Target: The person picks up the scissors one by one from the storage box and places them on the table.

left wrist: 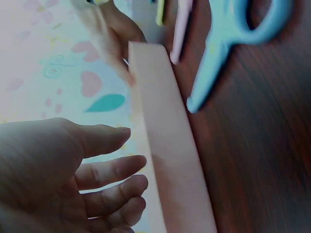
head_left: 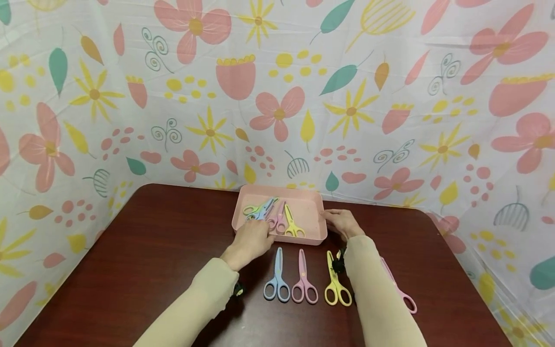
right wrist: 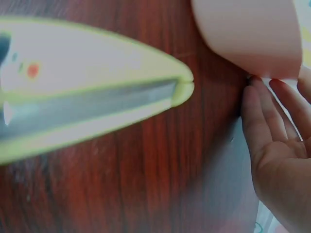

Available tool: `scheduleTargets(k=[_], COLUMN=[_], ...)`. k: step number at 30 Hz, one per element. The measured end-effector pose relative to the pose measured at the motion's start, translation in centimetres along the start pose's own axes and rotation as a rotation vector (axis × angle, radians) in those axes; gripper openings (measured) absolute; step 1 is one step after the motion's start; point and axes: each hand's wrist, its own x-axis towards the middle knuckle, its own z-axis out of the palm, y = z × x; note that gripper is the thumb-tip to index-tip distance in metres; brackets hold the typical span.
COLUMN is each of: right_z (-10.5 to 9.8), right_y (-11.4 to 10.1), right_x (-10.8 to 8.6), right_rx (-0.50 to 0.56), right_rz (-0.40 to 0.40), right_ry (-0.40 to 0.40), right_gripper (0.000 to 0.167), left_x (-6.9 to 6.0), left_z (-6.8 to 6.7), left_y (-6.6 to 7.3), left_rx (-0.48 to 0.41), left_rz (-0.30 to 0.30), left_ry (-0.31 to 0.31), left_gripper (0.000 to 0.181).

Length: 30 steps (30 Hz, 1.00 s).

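Note:
A pink tray [head_left: 312, 237] stands at the back of the table, with several scissors lying at its left and middle. Among them are blue scissors [head_left: 262, 210], pink scissors [head_left: 280, 219] and yellow scissors [head_left: 293, 224]. My left hand [head_left: 252, 239] hovers over the tray's front wall; its loosely bent fingers [left wrist: 114, 172] hold nothing in the left wrist view. At the tray's right end, my right hand [head_left: 342, 222] touches the wall with fairly straight fingers [right wrist: 257, 109]. The head view hides my left fingertips.
In front of the tray lie blue scissors [head_left: 277, 279], pink scissors [head_left: 303, 282] and yellow scissors [head_left: 335, 284] in a row. Farther right, pink scissors [head_left: 405, 295] are partly covered by my right sleeve [head_left: 377, 289]. A flowered cloth [head_left: 277, 115] hangs behind the dark wooden table [head_left: 173, 231].

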Motion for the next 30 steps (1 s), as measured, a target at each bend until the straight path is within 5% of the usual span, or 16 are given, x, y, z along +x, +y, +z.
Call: scheduleTargets(k=[10, 23, 30], right_z=[-0.4, 0.0, 0.2], right_y=[-0.4, -0.6, -0.8], right_x=[0.3, 0.3, 0.4], right_rx=[0.063, 0.045, -0.054], right_rz=[0.038, 0.013, 0.021], right_ry=[0.01, 0.073, 0.072], right_gripper=[0.049, 0.042, 0.041], left_x=[2.6, 5.2, 6.2], left_z=[0.9, 2.5, 3.5], left_y=[-0.6, -0.9, -1.2], left_rx=[0.001, 0.109, 0.133], left_rz=[0.004, -0.089, -0.17], left_ry=[0.031, -0.072, -0.137], left_gripper=[0.046, 0.031, 0.023])
